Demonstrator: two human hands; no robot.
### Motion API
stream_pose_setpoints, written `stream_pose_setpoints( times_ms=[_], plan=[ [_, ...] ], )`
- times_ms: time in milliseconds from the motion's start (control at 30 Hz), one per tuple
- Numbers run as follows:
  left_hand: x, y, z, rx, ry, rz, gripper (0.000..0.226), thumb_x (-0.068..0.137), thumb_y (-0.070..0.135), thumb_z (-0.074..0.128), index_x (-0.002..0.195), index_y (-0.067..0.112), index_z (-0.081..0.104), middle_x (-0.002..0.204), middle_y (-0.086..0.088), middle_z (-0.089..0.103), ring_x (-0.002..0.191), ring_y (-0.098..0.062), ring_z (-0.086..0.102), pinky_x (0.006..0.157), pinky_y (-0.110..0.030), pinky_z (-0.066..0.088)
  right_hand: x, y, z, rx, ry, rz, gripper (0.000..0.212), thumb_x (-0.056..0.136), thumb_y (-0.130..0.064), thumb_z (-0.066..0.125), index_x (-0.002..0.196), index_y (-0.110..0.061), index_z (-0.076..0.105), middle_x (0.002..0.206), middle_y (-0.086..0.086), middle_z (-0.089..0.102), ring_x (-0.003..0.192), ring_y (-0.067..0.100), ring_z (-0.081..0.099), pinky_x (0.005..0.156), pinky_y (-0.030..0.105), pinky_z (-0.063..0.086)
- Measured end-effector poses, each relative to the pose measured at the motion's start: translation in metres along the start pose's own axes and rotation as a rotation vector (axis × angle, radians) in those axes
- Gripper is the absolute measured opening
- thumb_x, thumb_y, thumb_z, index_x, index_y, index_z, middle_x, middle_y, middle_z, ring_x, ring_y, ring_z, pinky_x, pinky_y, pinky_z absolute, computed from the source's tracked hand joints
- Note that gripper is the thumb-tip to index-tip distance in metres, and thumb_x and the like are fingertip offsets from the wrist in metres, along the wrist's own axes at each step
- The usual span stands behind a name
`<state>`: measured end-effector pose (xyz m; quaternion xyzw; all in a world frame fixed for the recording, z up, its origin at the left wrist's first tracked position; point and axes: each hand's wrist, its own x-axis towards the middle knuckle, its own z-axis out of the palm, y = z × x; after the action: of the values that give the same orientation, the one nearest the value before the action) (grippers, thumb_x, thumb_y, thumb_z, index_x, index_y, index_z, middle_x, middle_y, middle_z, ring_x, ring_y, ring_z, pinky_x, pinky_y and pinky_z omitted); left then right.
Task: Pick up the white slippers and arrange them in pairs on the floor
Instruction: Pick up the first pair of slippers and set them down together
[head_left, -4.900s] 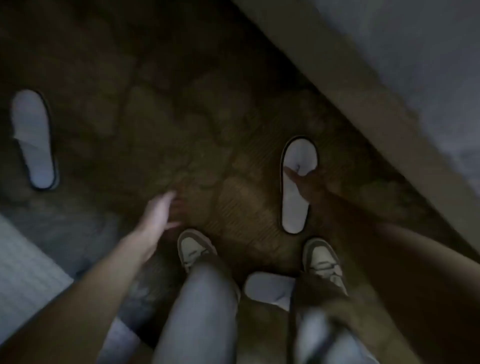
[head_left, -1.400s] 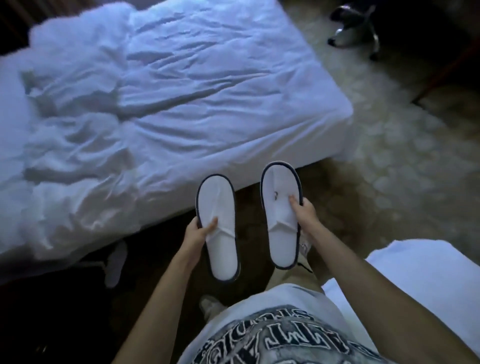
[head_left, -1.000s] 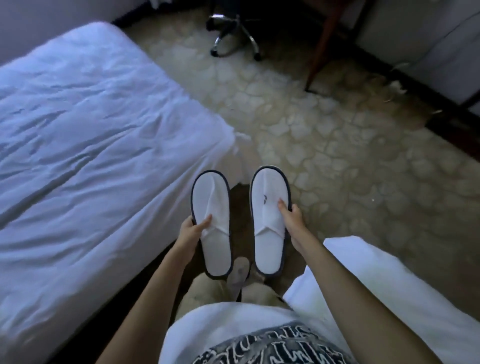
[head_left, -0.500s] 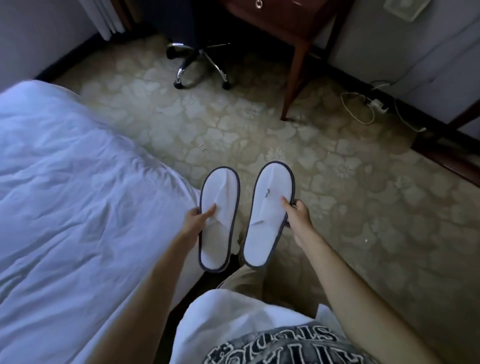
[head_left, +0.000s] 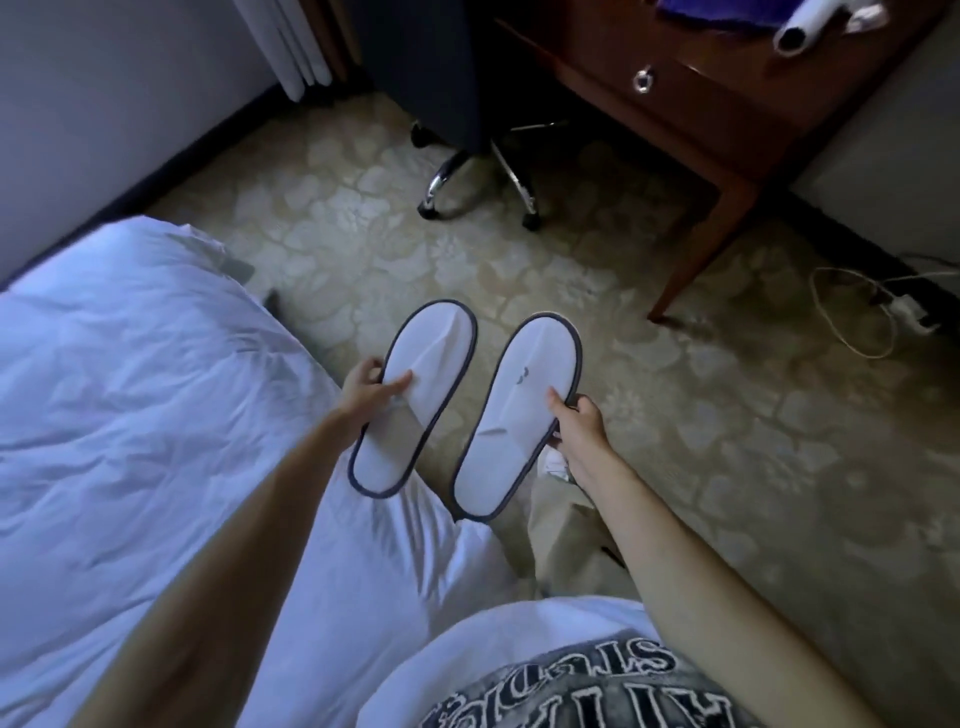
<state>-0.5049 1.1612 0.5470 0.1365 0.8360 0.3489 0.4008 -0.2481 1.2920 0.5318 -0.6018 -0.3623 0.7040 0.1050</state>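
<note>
I hold two white slippers with dark trim up in the air, side by side, toes pointing away from me. My left hand (head_left: 366, 392) grips the left slipper (head_left: 415, 395) at its left edge, thumb on top. My right hand (head_left: 576, 421) grips the right slipper (head_left: 519, 410) at its right edge, thumb on the upper. Both hang above the patterned floor (head_left: 727, 441), next to the bed's corner. No other slippers are in view.
A bed with white sheets (head_left: 130, 415) fills the left. Ahead stand an office chair base (head_left: 483, 182) and a wooden desk (head_left: 691, 119) with one leg on the floor. A white cable and plug (head_left: 872, 317) lie at the right wall.
I stood up from the dark gap between the beds with a slipper in each hand and turned right; the view swung from the bed toward the open floor, chair and desk.
</note>
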Motion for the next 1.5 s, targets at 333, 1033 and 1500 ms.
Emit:
stream_pose_setpoints(
  times_ms=[333, 1033, 1500],
  plan=[
    [0.189, 0.055, -0.067, 0.074, 0.033, -0.093, 0.052, 0.080, 0.034, 0.074, 0.122, 0.007, 0.060, 0.113, -0.014, 0.065, 0.099, -0.028, 0.065, 0.076, -0.035, 0.050, 0.139, -0.094, 0.126, 0.020, -0.025, 0.187, 0.031, 0.094, -0.026, 0.060, 0.117, -0.009, 0.050, 0.117, 0.013, 0.061, 0.107, 0.029, 0.063, 0.071, 0.031, 0.055],
    [0.674, -0.285, 0.038, 0.271, -0.214, -0.209, 0.035, 0.081, 0.028, 0.073, 0.082, 0.025, 0.038, 0.087, -0.018, 0.058, 0.074, -0.021, 0.051, 0.061, -0.042, 0.044, 0.597, 0.208, 0.344, 0.154, 0.145, 0.395, 0.011, 0.092, -0.018, 0.064, 0.095, -0.011, 0.057, 0.093, 0.003, 0.062, 0.078, 0.012, 0.059, 0.072, 0.034, 0.054],
    [0.730, -0.346, 0.074, 0.460, -0.084, -0.182, 0.042, 0.076, 0.027, 0.079, 0.101, 0.008, 0.050, 0.092, -0.006, 0.056, 0.081, -0.020, 0.051, 0.061, -0.031, 0.040, 0.679, 0.292, 0.358, -0.208, 0.278, 0.358, 0.036, 0.078, -0.031, 0.076, 0.092, 0.000, 0.066, 0.094, 0.016, 0.071, 0.076, 0.030, 0.070, 0.079, 0.053, 0.059]
  ],
)
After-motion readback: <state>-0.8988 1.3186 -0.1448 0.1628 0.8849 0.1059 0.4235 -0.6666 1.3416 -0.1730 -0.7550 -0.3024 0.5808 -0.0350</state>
